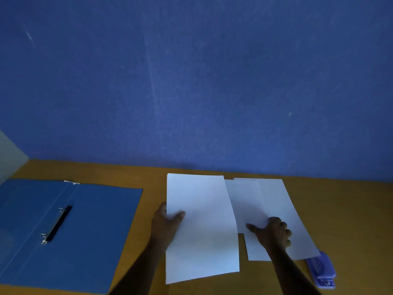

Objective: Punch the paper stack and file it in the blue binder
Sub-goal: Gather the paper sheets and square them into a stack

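Desk (148, 173): blue binder (89, 226) open, unfilled; left hand (167, 225) grips paper (202, 226).

Single view only; no second view to share the scene with. Head camera sits above the near edge of the wooden desk (340, 209), facing forward toward 12 o'clock and pitched only partly down: the blue wall (191, 71) fills the upper half and more, the desk only the lower band. Wide-angle. Close range: both forearms enter from 6 o'clock. Blue binder (70, 226) sits at 8 o'clock, cut by the left edge; hole punch (322, 271), probably partly under paper, at 4 o'clock. Lighting dim, detail soft.
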